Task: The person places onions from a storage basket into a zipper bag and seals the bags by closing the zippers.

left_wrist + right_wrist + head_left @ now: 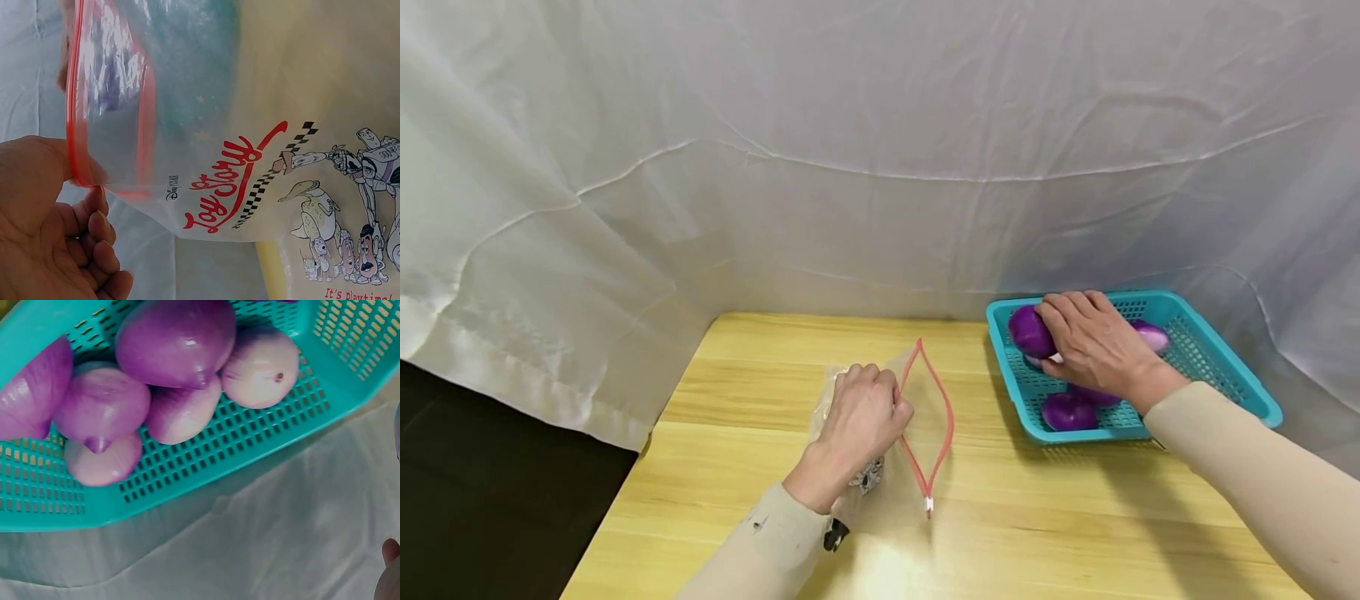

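Observation:
My left hand (861, 417) pinches the red-edged rim of a clear zip bag (206, 156) between thumb and fingers. The bag's mouth gapes toward the right, and a white slider sits at its near end. Red lettering and cartoon figures are printed on its side in the left wrist view. Over the left part of a turquoise basket (1221, 358), my right hand (1093, 342) grips a purple onion (1031, 332). Several other onions (175, 344) lie in the basket, partly under that hand in the head view. At the right wrist view's edge only a fingertip (390, 551) shows.
The basket stands on a light wooden table (760, 375), near its back edge. A pale cloth curtain (880, 225) hangs behind and to the left. Dark floor (482, 483) shows beyond the table's left edge.

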Demonstrator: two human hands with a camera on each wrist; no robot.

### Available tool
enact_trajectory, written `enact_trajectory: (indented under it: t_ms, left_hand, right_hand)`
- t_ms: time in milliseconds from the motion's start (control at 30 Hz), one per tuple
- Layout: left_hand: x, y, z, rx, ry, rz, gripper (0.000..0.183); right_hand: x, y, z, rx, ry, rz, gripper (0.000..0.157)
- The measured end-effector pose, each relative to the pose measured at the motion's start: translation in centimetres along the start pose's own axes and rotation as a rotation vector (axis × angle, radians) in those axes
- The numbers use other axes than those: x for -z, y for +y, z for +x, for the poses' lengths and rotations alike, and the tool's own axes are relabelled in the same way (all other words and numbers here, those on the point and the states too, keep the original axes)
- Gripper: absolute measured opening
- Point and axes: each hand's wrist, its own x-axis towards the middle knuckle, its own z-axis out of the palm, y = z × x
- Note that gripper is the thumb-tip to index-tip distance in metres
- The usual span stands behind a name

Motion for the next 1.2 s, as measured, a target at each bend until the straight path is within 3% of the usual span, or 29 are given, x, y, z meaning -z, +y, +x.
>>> enact_trajectory:
  t_ms: [367, 600, 933, 1200]
  left_hand:
    - [0.3, -0.2, 0.6, 0.003, -0.031, 0.004, 0.017]
    - [0.4, -0.3, 0.7, 0.003, -0.017, 0.015, 0.017]
    - [0.6, 0.1, 0.5, -0.058, 0.071, 0.088, 0.018]
    - [0.9, 0.6, 0.4, -0.104, 0.161, 0.130, 0.022]
  right_hand:
    - [2.0, -2.2, 1.6, 0.093, 0.025, 0.001, 0.076]
    - [2.5, -3.9, 3.0, 0.147, 0.104, 0.006, 0.074]
    - [2.9, -7.4, 4.7, 0.205, 0.184, 0.051, 0.071]
    - [3.1, -9.9, 5.8, 0.239, 0.125, 0.019, 0.070]
